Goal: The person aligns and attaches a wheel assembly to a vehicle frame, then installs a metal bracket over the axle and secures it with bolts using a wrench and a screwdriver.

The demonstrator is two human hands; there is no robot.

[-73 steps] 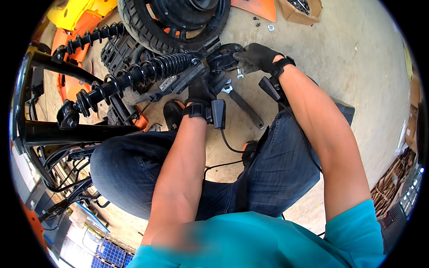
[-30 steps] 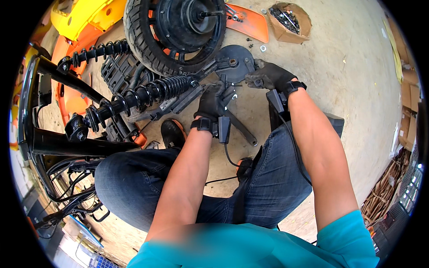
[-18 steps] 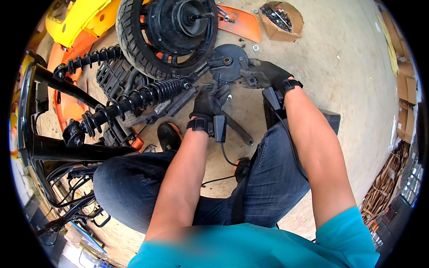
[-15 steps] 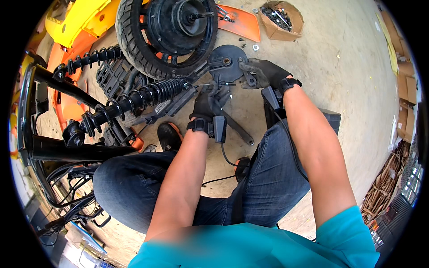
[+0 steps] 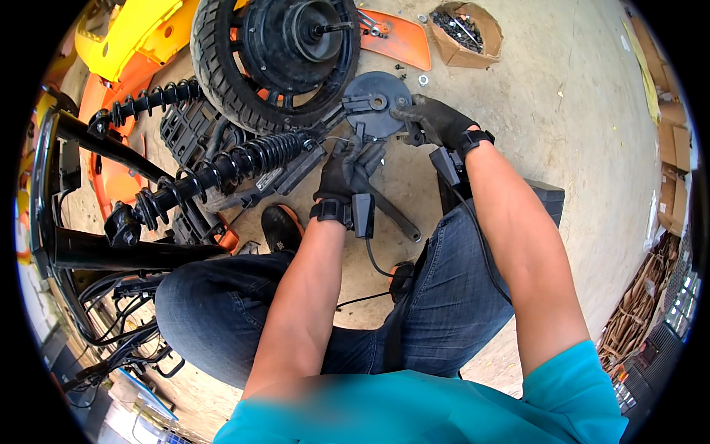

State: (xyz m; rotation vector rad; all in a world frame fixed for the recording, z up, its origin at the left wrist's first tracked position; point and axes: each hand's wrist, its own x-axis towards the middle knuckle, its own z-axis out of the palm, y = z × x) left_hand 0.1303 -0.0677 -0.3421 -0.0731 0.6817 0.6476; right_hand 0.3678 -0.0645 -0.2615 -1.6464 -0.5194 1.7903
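Note:
A round dark drum brake plate (image 5: 378,83) with a central hole lies in front of me, tilted slightly, beside the wheel (image 5: 222,89). At its right edge my right hand (image 5: 442,120), in a black glove, is closed with thumb and fingers around the plate's rim and the small brake lever (image 5: 412,135). My left hand (image 5: 345,169), also gloved, pinches the thin brake cable (image 5: 339,138) just below the plate; its fingertips partly hide the cable's end. On the floor under the left hand rests a long flat dark bar (image 5: 399,216), its upper part covered by the glove.
A black coil-spring shock absorber (image 5: 222,172) and black frame tubing (image 5: 118,248) stand to my left. Yellow and orange body panels (image 5: 137,33) lie beyond. An orange panel (image 5: 396,37) with tools and a cardboard box (image 5: 467,52) of small hardware sit at the back. Loose washers (image 5: 423,80) dot the floor.
My right hand has shifted slightly left and up along the plate's edge, and the plate has turned a little. The left hand stays nearly in place.

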